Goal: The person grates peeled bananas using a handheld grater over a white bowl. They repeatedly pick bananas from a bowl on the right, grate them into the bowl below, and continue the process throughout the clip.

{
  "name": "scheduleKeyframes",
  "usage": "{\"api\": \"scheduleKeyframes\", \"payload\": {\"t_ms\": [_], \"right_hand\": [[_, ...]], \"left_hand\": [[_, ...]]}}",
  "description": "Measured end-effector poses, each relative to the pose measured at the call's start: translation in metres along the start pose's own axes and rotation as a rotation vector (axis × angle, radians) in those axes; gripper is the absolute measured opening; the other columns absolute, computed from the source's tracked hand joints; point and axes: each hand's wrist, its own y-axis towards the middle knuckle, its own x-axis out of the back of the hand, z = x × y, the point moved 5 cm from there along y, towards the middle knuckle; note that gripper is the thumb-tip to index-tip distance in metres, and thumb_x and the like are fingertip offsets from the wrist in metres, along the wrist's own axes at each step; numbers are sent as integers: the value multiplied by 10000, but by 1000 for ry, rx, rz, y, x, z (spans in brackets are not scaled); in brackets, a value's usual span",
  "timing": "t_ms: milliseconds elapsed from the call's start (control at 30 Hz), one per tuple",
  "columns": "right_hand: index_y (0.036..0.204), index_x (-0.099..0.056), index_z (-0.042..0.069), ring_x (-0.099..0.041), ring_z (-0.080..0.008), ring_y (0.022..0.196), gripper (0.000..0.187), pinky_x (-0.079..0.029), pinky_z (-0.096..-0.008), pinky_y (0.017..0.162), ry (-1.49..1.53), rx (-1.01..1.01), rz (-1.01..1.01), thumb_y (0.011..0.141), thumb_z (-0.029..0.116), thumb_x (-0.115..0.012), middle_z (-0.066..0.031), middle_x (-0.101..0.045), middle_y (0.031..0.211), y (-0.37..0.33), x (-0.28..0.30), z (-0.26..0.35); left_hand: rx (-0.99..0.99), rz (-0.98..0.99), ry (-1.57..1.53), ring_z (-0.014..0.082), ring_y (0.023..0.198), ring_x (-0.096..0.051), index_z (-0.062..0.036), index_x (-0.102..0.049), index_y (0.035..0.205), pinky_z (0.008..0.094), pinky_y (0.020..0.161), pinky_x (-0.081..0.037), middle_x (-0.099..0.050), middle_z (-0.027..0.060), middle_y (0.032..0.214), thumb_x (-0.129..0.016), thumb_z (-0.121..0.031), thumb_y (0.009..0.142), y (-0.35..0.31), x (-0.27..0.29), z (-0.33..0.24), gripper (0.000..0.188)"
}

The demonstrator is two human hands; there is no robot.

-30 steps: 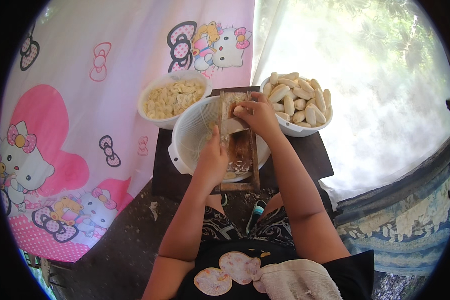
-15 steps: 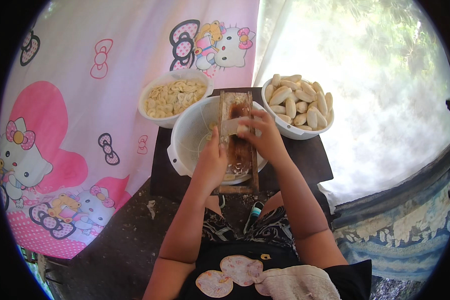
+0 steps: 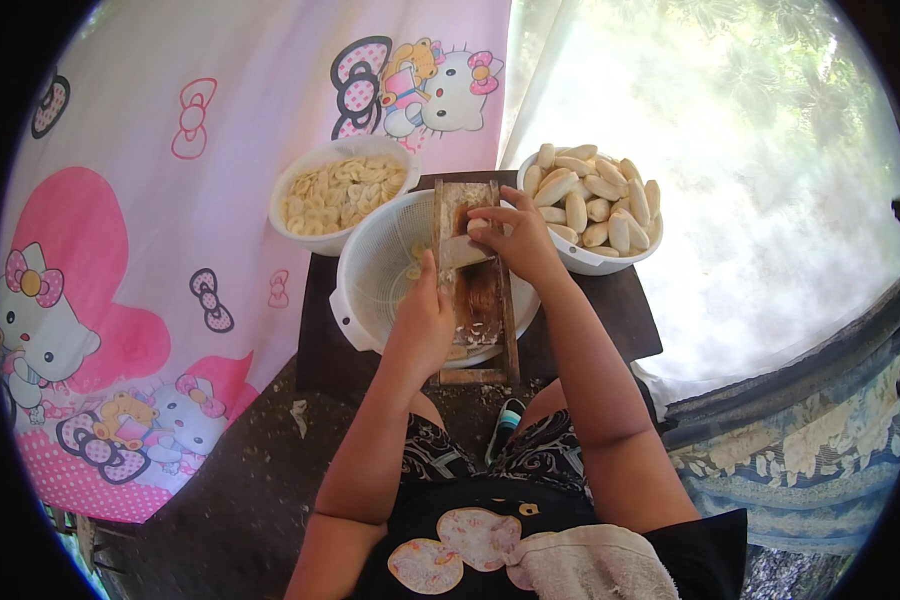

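Note:
A wooden slicer [image 3: 478,312] with a metal blade plate lies slanted across a white colander [image 3: 361,270]. My left hand [image 3: 424,322] is closed around the slicer's left edge, its thumb pointing up along the frame. Pinched in the fingers of my right hand [image 3: 523,240] is a short peeled banana [image 3: 478,228], pressed on the slicer's face just beyond the blade. Wet brown stains mark the board. Some pale slices show inside the colander; the slicer and my left hand hide much of its inside.
Far left stands a white basket [image 3: 310,241] of banana slices. To the right, a white bowl [image 3: 602,264] is heaped with whole peeled bananas. All rest on a dark table [image 3: 620,325]. A pink printed curtain [image 3: 240,190] hangs on the left, a pale sheet [image 3: 750,250] on the right.
My right hand has slid the banana away from me along the slicer, from the blade to just beyond it. My left hand keeps its hold. The whole view has shifted slightly.

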Motion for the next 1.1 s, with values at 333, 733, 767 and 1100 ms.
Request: {"api": "scheduleKeyframes", "payload": {"t_ms": [333, 733, 767, 1100], "right_hand": [[1035, -779, 214, -362, -468, 1376, 283, -308, -528, 1129, -87, 162, -37, 756, 246, -813, -261, -415, 1471, -56, 5, 30], [1032, -772, 173, -373, -451, 1375, 284, -321, -498, 1127, -10, 121, 83, 754, 206, -825, -257, -432, 1454, -81, 7, 50], [1019, -776, 195, -362, -472, 1373, 275, -321, -516, 1122, -15, 142, 34, 749, 218, -824, -256, -444, 1442, -72, 5, 45], [1023, -780, 225, -298, -503, 1399, 266, -285, -532, 1142, -14, 97, 14, 760, 262, -805, -257, -409, 1478, -50, -1, 21]], "left_hand": [[-35, -18, -15, 454, 1211, -530, 44, -246, 1512, 474, 1011, -425, -511, 343, 1308, -398, -142, 1015, -3, 0, 3, 552], [-43, -20, 2, 435, 1221, -530, 31, -206, 1530, 461, 1016, -417, -517, 318, 1323, -380, -143, 1025, -3, 3, -1, 562], [-18, 5, 2, 434, 1224, -529, 30, -199, 1532, 457, 1022, -414, -518, 317, 1323, -380, -145, 1026, -3, 3, 0, 566], [-83, 1, 23, 443, 1226, -524, 42, -224, 1523, 454, 1029, -410, -510, 338, 1324, -395, -148, 1022, 2, 4, 3, 562]]}}
